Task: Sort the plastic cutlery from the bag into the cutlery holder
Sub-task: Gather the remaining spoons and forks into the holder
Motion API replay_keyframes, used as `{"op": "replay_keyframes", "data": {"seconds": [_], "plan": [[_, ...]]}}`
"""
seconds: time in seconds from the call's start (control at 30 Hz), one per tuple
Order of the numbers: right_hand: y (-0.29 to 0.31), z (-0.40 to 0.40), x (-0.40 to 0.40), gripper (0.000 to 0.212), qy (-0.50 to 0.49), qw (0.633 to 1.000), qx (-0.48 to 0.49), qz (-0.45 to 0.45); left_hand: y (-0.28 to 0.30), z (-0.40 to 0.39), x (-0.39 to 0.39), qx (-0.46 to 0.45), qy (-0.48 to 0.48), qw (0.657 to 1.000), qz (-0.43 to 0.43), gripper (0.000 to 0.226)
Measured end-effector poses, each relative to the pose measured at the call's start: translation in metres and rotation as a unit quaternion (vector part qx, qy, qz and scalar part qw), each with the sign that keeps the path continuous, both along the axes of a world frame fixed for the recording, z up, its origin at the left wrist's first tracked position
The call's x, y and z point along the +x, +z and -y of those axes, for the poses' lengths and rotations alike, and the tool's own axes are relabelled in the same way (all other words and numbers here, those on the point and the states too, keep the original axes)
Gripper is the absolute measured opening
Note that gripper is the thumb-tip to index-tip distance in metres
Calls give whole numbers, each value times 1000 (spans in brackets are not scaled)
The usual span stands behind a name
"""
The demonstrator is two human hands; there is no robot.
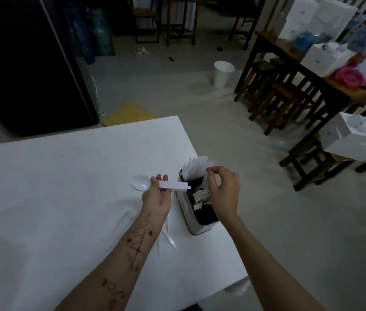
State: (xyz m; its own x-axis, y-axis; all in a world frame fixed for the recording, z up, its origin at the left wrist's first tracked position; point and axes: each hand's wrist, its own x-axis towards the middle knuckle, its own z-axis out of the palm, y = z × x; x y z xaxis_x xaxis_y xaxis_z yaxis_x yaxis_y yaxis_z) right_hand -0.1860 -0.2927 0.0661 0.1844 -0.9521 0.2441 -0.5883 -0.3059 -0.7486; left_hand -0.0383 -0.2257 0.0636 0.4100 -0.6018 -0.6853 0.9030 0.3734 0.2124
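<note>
Dim room, white table [54,187] brightest, soft blur throughout, wide-angle bending at edges, dark upper left

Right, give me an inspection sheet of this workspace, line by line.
Surface: white table, faint marks on it.
Job's things: cutlery holder near the table's right edge, white forks in one compartment, napkins at its far end; spoons stacked in the left hand.
Clutter: loose cutlery lying on the table by the holder; no bag seen.
Grips: left hand holds the spoons; right hand above the holder, fingers curled, contents unclear.
Cables: a white cord hanging by the dark cabinet.
Surroundings: white bin on the floor, wooden stools, white boxes.
</note>
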Motion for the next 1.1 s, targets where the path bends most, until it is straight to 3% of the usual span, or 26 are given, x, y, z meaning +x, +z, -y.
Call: {"op": "replay_keyframes", "data": {"seconds": [0.13,0.2,0.3,0.37,0.5,0.57,0.6,0.63,0.73,0.93,1.1], "plan": [[-9,18,-12,12,34,999,21,8,-3,29,-32,80,53,987,127,10],[-13,21,-14,18,47,998,28,10,-4,35,-47,118,34,964,236,14],[-17,26,-18,23,69,997,23,20,-7,37,-69,205,-71,874,434,29],[-19,27,-22,17,84,996,15,32,-10,34,-80,218,-124,812,527,32],[-11,25,-24,27,132,988,-38,72,-22,32,-86,231,-247,671,660,62],[-10,26,-21,35,194,976,-84,59,-29,32,-82,271,-290,591,702,66],[-11,27,-19,38,232,966,-107,33,-32,32,-81,282,-302,568,712,70],[-14,28,-17,38,264,956,-131,1,-33,31,-79,283,-306,564,712,77],[-28,28,-13,31,282,938,-198,-36,-32,32,-74,242,-309,606,691,80],[-38,25,-12,30,271,942,-200,4,-20,9,-58,140,-360,612,690,48],[-27,17,-6,29,245,952,-184,30,-22,-16,-48,138,-307,658,673,36]]}}
